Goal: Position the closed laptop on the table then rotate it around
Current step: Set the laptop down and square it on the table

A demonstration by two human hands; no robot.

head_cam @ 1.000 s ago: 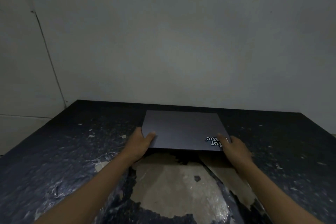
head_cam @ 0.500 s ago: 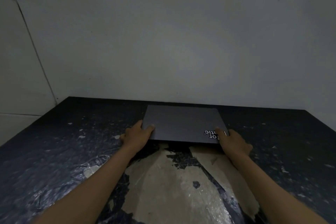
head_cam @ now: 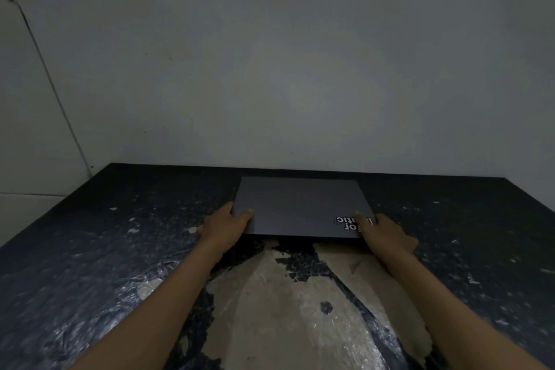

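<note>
Dark, worn tabletop (head_cam: 90, 249) against a bare wall.
Closed laptop (head_cam: 303, 204) flat; left hand (head_cam: 226, 224) and right hand (head_cam: 383, 234) grip its near corners.

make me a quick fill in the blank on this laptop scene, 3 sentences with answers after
1. The laptop has its lid ____.
2. The white lettering on the lid sits near the ____ hand.
3. The left hand grips the laptop's near-____ corner, over the dark table.

Missing words: closed; right; left
</note>
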